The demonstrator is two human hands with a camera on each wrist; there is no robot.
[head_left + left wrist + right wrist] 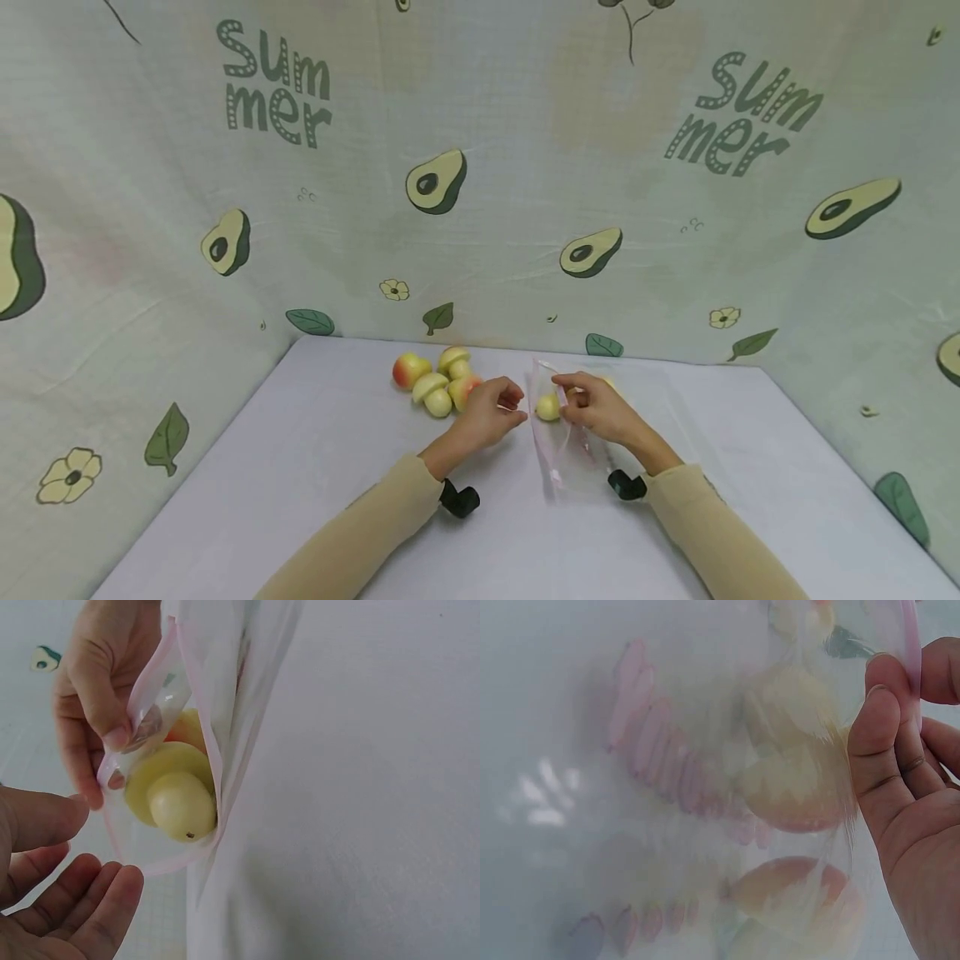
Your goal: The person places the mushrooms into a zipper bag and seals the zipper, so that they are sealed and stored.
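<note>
My right hand (600, 408) pinches the pink-edged mouth of a clear plastic zip bag (552, 467) between thumb and fingers. The bag's mouth gapes to the left. Inside lie a pale yellow-green toy mushroom (182, 806), stem toward the opening, and a yellow fruit with a red blush (193, 729) behind it. Through the film in the right wrist view, blushed fruits (802, 787) look hazy. My left hand (486, 412) holds nothing, its fingers loosely bent and apart beside the bag's mouth, between the bag and a small pile.
The pile at the back left of the white table (315, 467) has a red-and-yellow fruit (411, 371), another blushed fruit (463, 390) and yellow-green toy mushrooms (437, 403). A cloth backdrop (510, 108) printed with avocados rises behind and on both sides.
</note>
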